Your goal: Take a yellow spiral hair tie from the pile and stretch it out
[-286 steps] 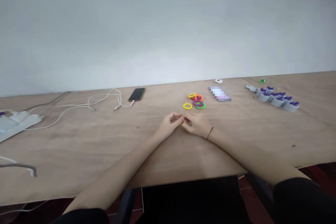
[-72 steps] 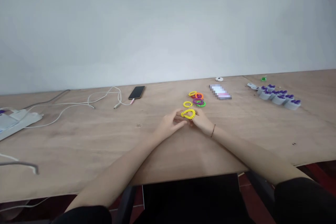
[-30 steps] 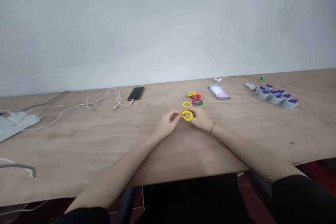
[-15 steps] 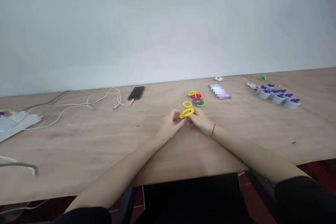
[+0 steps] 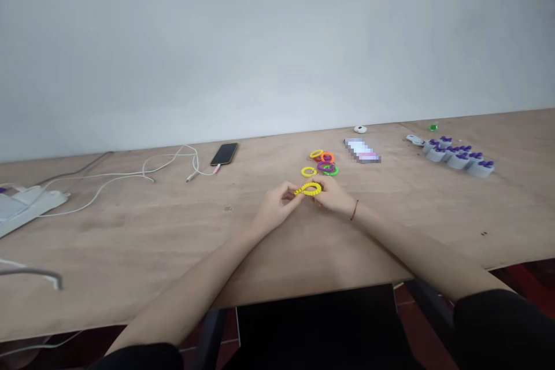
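Observation:
A yellow spiral coil wristband point(image 5: 313, 191) is held between my two hands, a little above the table. My left hand point(image 5: 277, 206) pinches its left end between thumb and fingers, where the coil narrows to a point. On the other side my right hand point(image 5: 336, 196) grips the rounded part, its fingers partly hidden behind the band. Just beyond the hands lies a loose group of coil bands: a yellow one point(image 5: 309, 171), a purple one point(image 5: 325, 167), a green one point(image 5: 331, 170), an orange one point(image 5: 327, 157) and another yellow one point(image 5: 316, 154).
Behind the bands to the right lies a phone with a blurred screen point(image 5: 362, 151), near a small white object point(image 5: 359, 129). Several grey-white pieces with purple tops point(image 5: 457, 160) stand at right. On the left are a dark phone point(image 5: 224, 154), white cables point(image 5: 125, 174) and a power strip point(image 5: 34, 206).
Between my hands the yellow coil has turned and been drawn into a teardrop loop. My left hand has shifted slightly left, my right hand slightly right.

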A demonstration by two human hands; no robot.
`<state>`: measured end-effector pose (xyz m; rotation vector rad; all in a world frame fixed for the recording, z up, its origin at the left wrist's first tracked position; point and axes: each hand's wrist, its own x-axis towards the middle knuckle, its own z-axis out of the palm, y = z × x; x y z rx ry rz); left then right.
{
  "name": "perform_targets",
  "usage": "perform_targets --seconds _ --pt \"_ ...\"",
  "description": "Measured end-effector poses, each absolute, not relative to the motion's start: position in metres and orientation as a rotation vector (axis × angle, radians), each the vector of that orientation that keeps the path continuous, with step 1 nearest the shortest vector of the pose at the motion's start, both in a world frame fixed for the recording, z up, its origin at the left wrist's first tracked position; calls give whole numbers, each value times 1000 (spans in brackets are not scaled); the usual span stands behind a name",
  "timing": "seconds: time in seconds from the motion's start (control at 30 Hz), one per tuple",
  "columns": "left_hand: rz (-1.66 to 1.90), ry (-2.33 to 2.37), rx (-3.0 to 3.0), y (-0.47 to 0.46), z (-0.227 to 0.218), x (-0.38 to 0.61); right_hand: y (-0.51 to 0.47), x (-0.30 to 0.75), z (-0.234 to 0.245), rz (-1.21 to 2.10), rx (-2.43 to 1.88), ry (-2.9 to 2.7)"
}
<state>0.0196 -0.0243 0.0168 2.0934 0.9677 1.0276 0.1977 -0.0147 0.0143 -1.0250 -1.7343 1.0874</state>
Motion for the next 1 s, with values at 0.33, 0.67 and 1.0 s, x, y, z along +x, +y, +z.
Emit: perform_targets --seconds 0.33,0.67,1.0 --pt "1106 1028 2104 -27 12 25 -20 187 7 1133 -1008 -1604" --pt "1061 991 2153 -27 14 22 -15 200 19 1017 -898 -1865" --pt "1049 1027 2141 -28 18 22 -17 196 14 908 -918 -1822"
